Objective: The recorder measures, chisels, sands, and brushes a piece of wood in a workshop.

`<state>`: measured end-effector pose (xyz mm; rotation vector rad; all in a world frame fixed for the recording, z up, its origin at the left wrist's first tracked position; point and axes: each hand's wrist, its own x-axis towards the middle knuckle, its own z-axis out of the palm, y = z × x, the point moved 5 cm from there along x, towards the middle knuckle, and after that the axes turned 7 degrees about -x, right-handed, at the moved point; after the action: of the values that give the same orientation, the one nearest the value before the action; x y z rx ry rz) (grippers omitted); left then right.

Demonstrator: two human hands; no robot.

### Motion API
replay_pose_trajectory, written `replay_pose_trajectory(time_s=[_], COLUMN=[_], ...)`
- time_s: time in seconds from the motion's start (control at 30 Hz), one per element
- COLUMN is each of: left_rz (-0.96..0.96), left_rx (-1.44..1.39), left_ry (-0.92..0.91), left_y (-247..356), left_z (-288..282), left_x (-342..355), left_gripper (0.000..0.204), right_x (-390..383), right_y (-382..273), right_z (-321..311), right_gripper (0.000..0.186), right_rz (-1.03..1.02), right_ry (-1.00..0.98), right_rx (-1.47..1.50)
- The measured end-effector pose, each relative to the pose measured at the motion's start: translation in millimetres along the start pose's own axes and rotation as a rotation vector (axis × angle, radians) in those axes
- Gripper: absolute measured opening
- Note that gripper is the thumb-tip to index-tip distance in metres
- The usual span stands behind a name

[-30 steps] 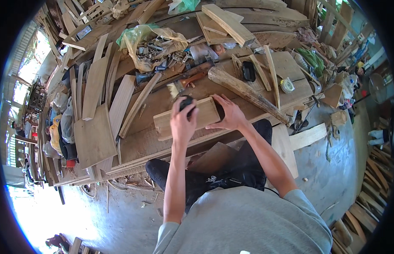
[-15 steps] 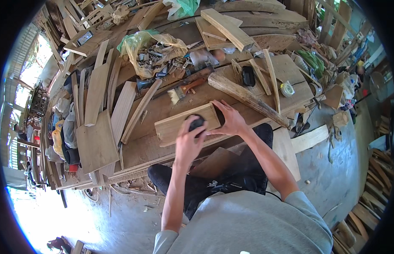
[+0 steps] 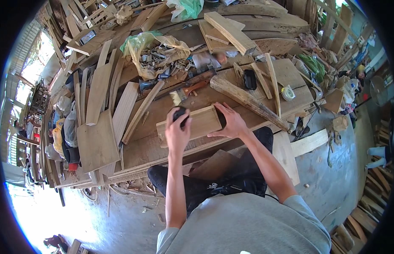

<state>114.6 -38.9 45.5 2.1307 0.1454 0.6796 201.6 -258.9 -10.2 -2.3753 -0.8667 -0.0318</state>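
A pale rectangular wooden block lies at a slant on the workbench in front of me. My left hand is closed around a rounded black object at the block's left end; its exact kind is hard to make out. At the other end, my right hand grips the block, thumb on the near side and fingers over the far corner. Just beyond the block lies a brush with pale bristles and a reddish-brown handle.
A rough wooden club lies diagonally beyond my right hand. Farther back are a plastic bag of metal hardware, a black tray and a tape roll. Planks lean at the left. The workbench edge runs before my knees.
My left hand has slid the black object leftward along the block, from near its middle to its left end. My right hand keeps its hold on the right end.
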Motion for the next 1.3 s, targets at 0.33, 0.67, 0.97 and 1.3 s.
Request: replay_pose_trajectory(time_s=[0.33, 0.67, 0.97, 1.3], left_rz=[-0.023, 0.175, 0.098, 0.056], left_rx=[0.091, -0.032, 0.034, 0.004], left_ry=[0.076, -0.157, -0.03, -0.036], left_y=[-12, 25, 16, 6], left_z=[-31, 50, 8, 32], left_x=[-24, -46, -35, -13], left_gripper=[0.023, 0.026, 0.025, 0.023], right_x=[-1, 3, 3, -1], right_y=[1, 4, 8, 9], right_z=[3, 5, 5, 6], right_gripper=[0.131, 0.131, 0.128, 0.126], right_rz=[0.013, -0.115, 0.015, 0.041], right_ry=[-0.02, 0.025, 0.009, -0.029], right_rx=[-0.028, 0.071, -0.004, 0.005])
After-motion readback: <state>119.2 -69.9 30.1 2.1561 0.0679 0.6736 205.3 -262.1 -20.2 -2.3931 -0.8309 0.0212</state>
